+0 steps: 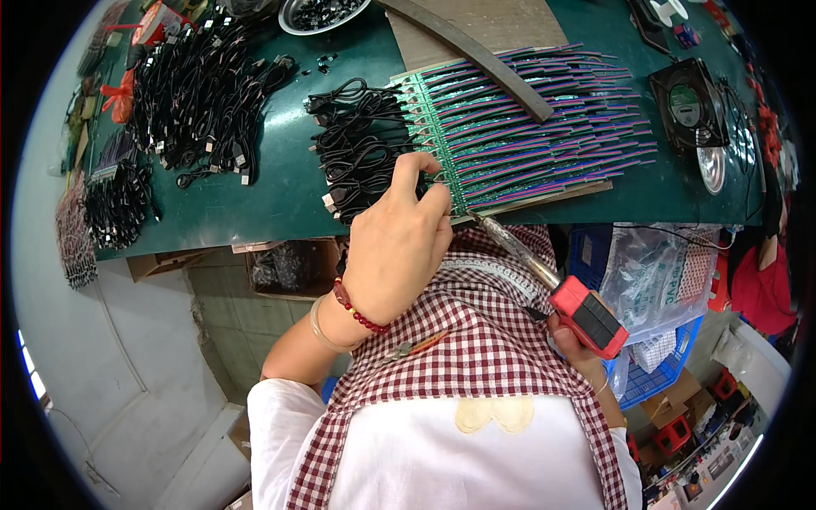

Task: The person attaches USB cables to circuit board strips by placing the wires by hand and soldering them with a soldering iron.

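My left hand (399, 238) reaches over the near edge of the green circuit board strip (429, 119), thumb and forefinger bent together in a pinch; what lies between them is too small to make out. Black USB cables (357, 127) lie bundled along the strip's left side, some partly behind my fingers. Striped ribbon wires (544, 127) run off its right side. Held in my right hand (574, 344) is a soldering iron (588, 316) with a red and black handle. Its metal shaft slants up left, and the tip is close to the strip's near end.
A dark curved bar (484, 59) lies across the ribbon wires. More black cables (204, 93) are heaped at left, near a metal bowl (323, 13) of small black parts. A black fan (688, 104) stands at right. Below the table edge is a blue crate (654, 378).
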Available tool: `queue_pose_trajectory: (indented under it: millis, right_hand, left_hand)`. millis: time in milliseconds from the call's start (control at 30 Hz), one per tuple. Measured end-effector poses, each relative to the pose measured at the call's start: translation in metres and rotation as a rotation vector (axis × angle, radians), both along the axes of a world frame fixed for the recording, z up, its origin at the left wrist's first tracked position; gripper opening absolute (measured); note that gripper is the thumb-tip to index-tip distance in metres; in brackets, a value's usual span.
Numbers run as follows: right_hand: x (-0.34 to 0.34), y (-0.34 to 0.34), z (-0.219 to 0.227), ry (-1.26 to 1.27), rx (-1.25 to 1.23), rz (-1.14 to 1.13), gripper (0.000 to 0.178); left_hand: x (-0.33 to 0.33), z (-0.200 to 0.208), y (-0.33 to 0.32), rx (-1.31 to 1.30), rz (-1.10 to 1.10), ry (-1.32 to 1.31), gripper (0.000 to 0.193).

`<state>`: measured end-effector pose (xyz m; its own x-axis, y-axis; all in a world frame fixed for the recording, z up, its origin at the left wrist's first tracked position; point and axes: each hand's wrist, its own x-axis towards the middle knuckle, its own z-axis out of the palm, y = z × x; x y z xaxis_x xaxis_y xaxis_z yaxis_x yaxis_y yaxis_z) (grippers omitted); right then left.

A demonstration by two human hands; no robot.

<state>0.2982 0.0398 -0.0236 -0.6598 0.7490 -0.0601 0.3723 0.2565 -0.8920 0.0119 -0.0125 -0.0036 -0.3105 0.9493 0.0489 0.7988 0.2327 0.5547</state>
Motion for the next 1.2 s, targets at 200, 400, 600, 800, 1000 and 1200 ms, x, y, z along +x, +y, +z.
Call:
queue_pose_trajectory:
  millis: [200,400,600,800,1000,1200]
  right_hand:
    - [0.013,-0.007,-0.009,0.048,-0.195,-0.116,0.030]
    - [-0.010,0.003,-0.001,0.396,-0.392,-0.232,0.043]
    - [-0.066,0.053,0.031,0.819,-0.603,-0.254,0.041]
    - [-0.128,0.093,0.034,0.895,-0.871,-0.088,0.042]
    - [-0.144,0.102,0.009,0.854,-0.904,-0.167,0.047]
    - [-0.144,0.104,0.007,0.877,-0.917,-0.168,0.043]
  left_hand:
    - [0.002,0.000,0.001,0.004,0.011,-0.001,0.010]
    - [0.003,0.008,0.002,-0.070,0.028,0.033,0.016]
    - [-0.012,0.029,0.001,-0.008,0.030,0.122,0.042]
    - [-0.055,0.016,0.028,0.247,0.098,-0.049,0.008]
    - [-0.050,-0.010,0.019,0.012,0.094,0.267,0.022]
    - [-0.067,-0.018,0.038,-0.245,0.141,-0.310,0.042]
